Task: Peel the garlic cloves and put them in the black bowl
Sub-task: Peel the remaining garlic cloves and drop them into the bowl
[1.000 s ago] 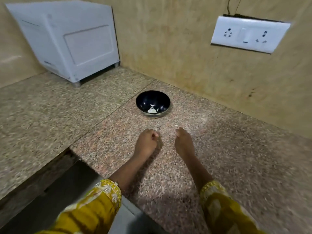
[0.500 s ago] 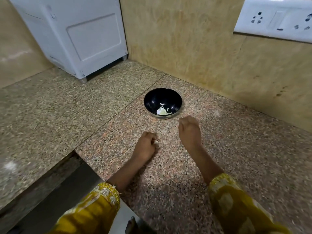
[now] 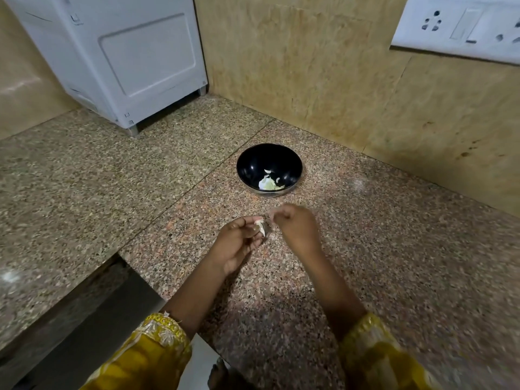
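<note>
A black bowl (image 3: 269, 167) stands on the granite counter (image 3: 394, 263) near the wall, with pale garlic pieces (image 3: 269, 183) lying in its bottom. In front of the bowl my left hand (image 3: 239, 243) pinches a whitish garlic clove (image 3: 260, 227) between thumb and fingertips, palm turned up. My right hand (image 3: 297, 228) hovers just to the right of the clove, blurred, fingers curled with the tips near the clove. Whether it touches the clove or holds a bit of skin I cannot tell.
A white appliance (image 3: 121, 57) on small feet stands at the back left corner. Beige tiled walls rise behind, with a white socket plate (image 3: 461, 26) at the upper right. The counter steps down to a dark gap (image 3: 92, 327) at the lower left.
My left hand has turned palm up and lifted the clove into view. My right hand has come back from near the bowl toward the clove. The camera has moved closer.
</note>
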